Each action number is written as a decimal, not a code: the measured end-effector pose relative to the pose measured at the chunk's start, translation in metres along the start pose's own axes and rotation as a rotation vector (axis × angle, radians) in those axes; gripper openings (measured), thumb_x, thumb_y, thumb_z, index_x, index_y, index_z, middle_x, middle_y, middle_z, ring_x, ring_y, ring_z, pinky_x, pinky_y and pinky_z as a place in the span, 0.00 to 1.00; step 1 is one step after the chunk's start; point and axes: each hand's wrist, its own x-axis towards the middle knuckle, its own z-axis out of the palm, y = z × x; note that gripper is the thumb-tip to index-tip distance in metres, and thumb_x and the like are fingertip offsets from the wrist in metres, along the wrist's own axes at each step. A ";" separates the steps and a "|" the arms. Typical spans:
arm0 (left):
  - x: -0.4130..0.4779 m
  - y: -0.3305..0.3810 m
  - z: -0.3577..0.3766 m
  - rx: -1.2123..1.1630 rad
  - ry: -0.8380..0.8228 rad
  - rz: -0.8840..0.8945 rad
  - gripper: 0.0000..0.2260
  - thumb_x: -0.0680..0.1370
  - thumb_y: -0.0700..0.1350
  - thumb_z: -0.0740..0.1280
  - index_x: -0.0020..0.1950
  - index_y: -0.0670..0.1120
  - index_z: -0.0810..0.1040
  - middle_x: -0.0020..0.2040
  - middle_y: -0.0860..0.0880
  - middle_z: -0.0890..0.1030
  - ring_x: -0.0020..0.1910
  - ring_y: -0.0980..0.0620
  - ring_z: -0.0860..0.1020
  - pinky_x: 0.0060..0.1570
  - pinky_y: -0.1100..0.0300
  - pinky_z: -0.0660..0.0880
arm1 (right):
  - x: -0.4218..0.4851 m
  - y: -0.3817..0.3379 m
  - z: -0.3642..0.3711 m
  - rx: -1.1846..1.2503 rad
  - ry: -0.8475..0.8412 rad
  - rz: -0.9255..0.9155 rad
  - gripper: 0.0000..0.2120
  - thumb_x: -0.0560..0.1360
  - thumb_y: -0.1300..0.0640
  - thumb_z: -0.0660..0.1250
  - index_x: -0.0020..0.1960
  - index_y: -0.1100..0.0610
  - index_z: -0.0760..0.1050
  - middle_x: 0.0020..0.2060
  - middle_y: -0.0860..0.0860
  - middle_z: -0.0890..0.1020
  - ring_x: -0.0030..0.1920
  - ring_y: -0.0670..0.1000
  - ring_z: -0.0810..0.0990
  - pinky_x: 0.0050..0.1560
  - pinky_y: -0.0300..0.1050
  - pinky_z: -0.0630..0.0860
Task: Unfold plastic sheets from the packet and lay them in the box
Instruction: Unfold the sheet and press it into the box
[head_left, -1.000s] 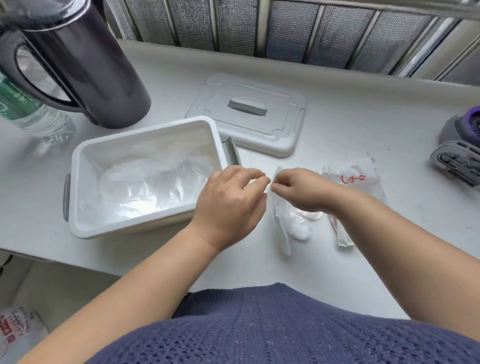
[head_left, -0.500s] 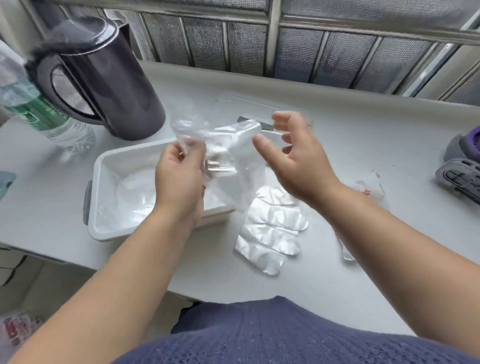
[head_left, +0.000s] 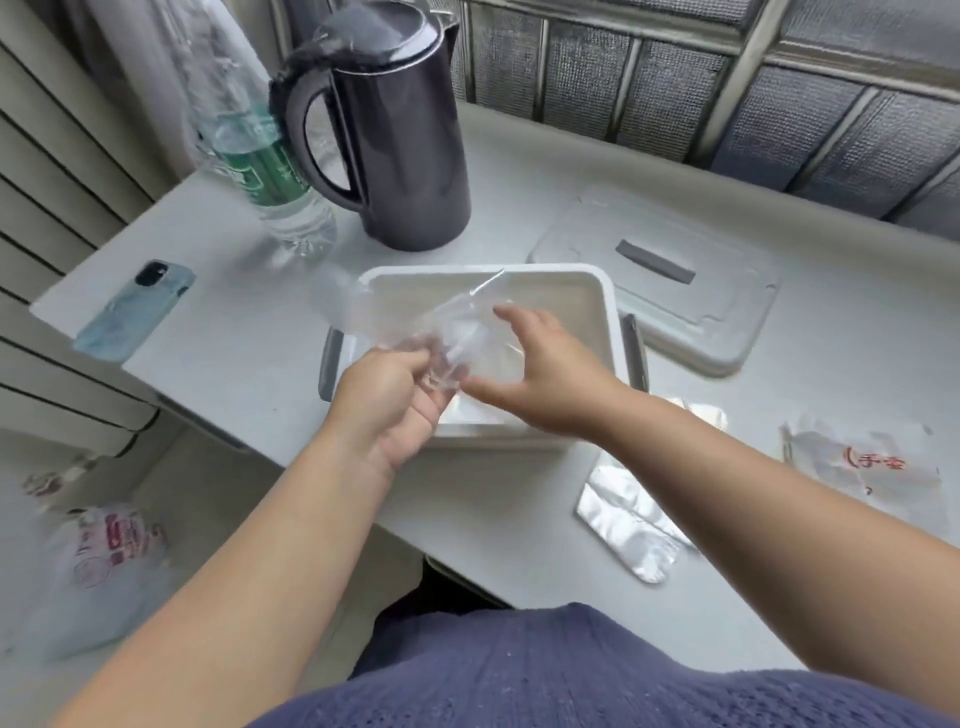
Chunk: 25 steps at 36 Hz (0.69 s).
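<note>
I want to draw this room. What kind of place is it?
Probably a home: a counter beside a screened window, with a dark kettle, a water bottle and a phone on it.

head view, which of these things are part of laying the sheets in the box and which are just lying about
In the job: left hand gripping the held plastic sheet, right hand, white box, packet, spare sheet on the table.

Lying about: kettle, water bottle, phone, box lid, bag on the floor.
</note>
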 end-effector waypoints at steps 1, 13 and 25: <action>-0.001 0.002 -0.001 0.001 -0.058 -0.001 0.16 0.80 0.28 0.52 0.46 0.38 0.79 0.38 0.46 0.83 0.36 0.53 0.83 0.40 0.61 0.80 | 0.002 -0.001 0.001 0.089 0.032 0.050 0.41 0.72 0.40 0.67 0.76 0.53 0.53 0.74 0.51 0.60 0.72 0.50 0.61 0.68 0.42 0.59; 0.006 0.027 -0.015 -0.079 -0.267 0.105 0.08 0.71 0.34 0.61 0.41 0.43 0.79 0.39 0.47 0.77 0.37 0.49 0.76 0.41 0.59 0.73 | 0.024 -0.011 -0.001 1.233 0.106 0.559 0.29 0.70 0.67 0.72 0.68 0.62 0.64 0.49 0.60 0.77 0.35 0.50 0.76 0.31 0.37 0.77; 0.014 0.045 -0.032 0.448 0.197 0.254 0.06 0.75 0.34 0.66 0.43 0.44 0.73 0.39 0.48 0.79 0.38 0.53 0.79 0.38 0.62 0.79 | 0.036 0.005 -0.007 0.631 0.190 0.211 0.13 0.77 0.63 0.64 0.59 0.51 0.70 0.38 0.52 0.78 0.32 0.45 0.76 0.38 0.41 0.79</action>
